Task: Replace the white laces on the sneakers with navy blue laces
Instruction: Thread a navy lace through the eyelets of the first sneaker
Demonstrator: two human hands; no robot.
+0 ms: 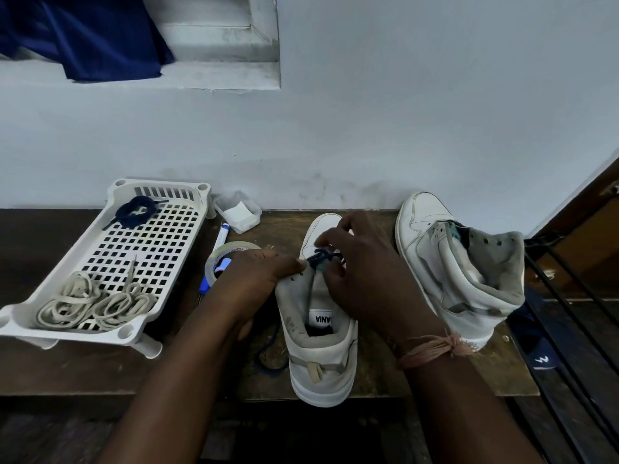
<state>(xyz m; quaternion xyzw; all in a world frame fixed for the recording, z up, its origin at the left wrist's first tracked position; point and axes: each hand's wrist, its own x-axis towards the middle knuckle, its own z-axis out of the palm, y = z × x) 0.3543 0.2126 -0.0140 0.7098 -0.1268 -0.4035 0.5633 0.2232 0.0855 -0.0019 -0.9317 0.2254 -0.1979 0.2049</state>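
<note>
Head view: sneaker point(320, 329) toe toward wall, both hands pinching navy lace point(323, 255).

Your tray point(187, 209) sits at the table's point(378, 373) left end, holding two laces point(95, 304) near you (a third point(135, 211) behind). One sneaker point(318, 346) stands mid-table, the other point(459, 262) at the right edge, tape point(231, 249) between tray and sneaker.

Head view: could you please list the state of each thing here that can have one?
Near sneaker: upright, partly laced in navy near the toe.
Navy lace: pinched by both hands.
Left hand: grips the sneaker's side and the lace.
Right hand: pinches the lace.
Far sneaker: unlaced, lying tilted.
White laces: removed, heaped in tray.
Spare navy lace: bundled in tray.
</note>
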